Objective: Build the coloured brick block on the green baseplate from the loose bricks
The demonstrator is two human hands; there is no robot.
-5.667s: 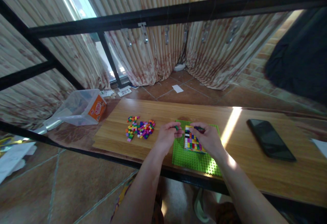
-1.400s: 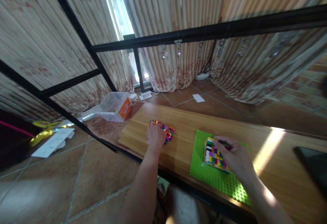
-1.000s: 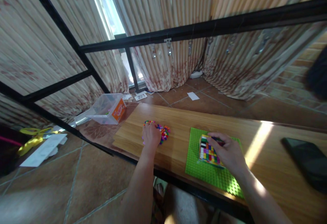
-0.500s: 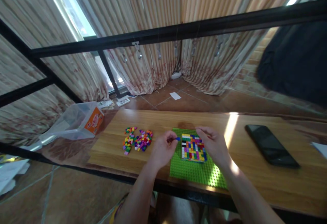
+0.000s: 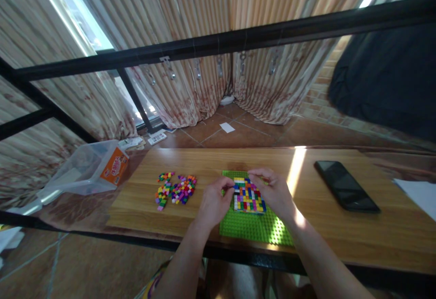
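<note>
My left hand (image 5: 215,200) pinches a small blue building brick (image 5: 235,186) at the upper left edge of a brick-built block (image 5: 248,203). That block has many colours on top and sits on a green studded baseplate (image 5: 245,231). Over the block's upper right corner is my right hand (image 5: 272,191), its thumb and fingers curled together; anything between the fingertips is hidden. To the left, loose bricks (image 5: 184,190) in mixed colours lie in a pile, with a second cluster of bricks (image 5: 162,195) beside it.
A black phone (image 5: 346,186) lies on the wooden table (image 5: 136,199) at the right, with white paper (image 5: 415,194) beyond it. A clear plastic bin (image 5: 85,167) with an orange label stands left of the table. A black metal rail (image 5: 211,44) crosses behind.
My left hand has brought the blue brick from beside the block to its upper left edge. My right hand stays by the upper right corner. The whole view has shifted slightly.
</note>
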